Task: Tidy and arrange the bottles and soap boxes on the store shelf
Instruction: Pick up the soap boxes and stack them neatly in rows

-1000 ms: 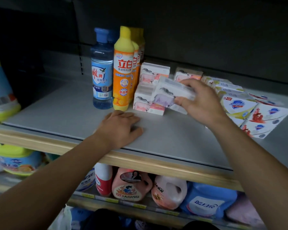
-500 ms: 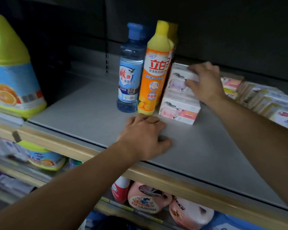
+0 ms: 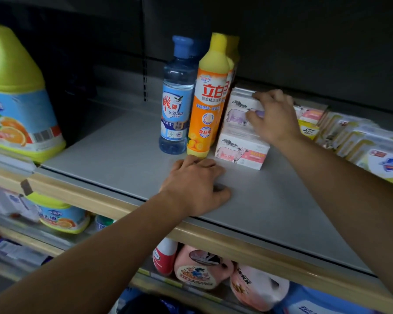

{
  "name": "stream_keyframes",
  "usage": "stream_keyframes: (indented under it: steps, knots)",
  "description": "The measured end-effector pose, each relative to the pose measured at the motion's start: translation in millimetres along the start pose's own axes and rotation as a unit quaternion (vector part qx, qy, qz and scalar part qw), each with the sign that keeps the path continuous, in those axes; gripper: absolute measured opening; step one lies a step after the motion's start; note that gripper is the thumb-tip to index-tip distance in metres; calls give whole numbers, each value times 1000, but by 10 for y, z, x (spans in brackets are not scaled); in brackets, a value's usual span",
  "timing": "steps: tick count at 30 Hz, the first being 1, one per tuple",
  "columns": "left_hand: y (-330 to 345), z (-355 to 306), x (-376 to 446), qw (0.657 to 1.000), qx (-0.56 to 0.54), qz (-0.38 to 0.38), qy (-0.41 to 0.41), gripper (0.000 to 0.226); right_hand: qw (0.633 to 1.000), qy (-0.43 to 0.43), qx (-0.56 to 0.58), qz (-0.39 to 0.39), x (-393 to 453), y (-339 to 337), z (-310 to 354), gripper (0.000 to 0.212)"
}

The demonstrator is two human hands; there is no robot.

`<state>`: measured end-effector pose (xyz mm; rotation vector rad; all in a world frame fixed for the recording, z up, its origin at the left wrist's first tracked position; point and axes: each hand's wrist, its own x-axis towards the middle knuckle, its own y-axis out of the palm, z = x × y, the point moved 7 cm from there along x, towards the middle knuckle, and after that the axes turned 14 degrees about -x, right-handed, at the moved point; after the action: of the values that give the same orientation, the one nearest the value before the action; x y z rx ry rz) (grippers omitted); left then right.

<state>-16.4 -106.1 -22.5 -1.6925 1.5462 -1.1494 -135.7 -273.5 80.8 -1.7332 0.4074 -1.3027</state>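
Resting one on top of the other, two white cardboard soap boxes sit mid-shelf: the lower soap box (image 3: 241, 150), printed with a pink animal, lies flat on the grey shelf (image 3: 114, 159), and the upper soap box (image 3: 237, 109), printed with a purple animal, lies on it, set a little further back. The right hand (image 3: 273, 116) reaches in from the right and is curled over the upper box, fingers on its top edge and thumb against its printed front, gripping it lightly. The left hand (image 3: 196, 186) lies palm-down on bare shelf just in front of the bottles, fingers loosely bent, holding nothing.

Just left of the boxes stands the orange bottle (image 3: 208, 105), upright, smooth plastic with a rounded yellow cap, touching or nearly touching the stack; more yellow-capped bottles line up behind it. Beside it on the left stands the blue bottle (image 3: 176, 105), clear ribbed plastic with a blue cap, also upright.

Left of the blue bottle the matte grey shelf surface is open all the way to the shelf's left end, and a wide bare strip runs along the front, bordered by a pale wooden lip (image 3: 236, 243). Right of the stack, more soap boxes (image 3: 310, 116) and glossy wrapped soap packs (image 3: 359, 141) crowd the shelf towards the back right.

On the neighbouring shelf to the left stands a large yellow jug (image 3: 16, 98) with a handle and an orange-fruit label. Below, pink jugs (image 3: 202, 268) lie under the lip.
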Motion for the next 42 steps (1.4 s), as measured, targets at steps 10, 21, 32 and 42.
stream_keyframes:
  steps: [10, 21, 32, 42]
  knots:
    - [-15, -12, -21, 1000, 6, -15, 1, 54, 996, 27, 14, 87, -1115, -275, -363, 50]
    - [-201, -352, -5, 991, -83, -84, 65, 40, 970, 44, -7, 238, -1858, 3, -643, 55]
    - [-173, -1365, 1154, 985, -13, -87, 149, 35, 972, 52, 14, 230, -1855, 39, -674, 55]
    - [345, -1510, 2323, 992, 95, -25, 79, 60, 976, 55, 25, 211, -1849, 1, -654, 48]
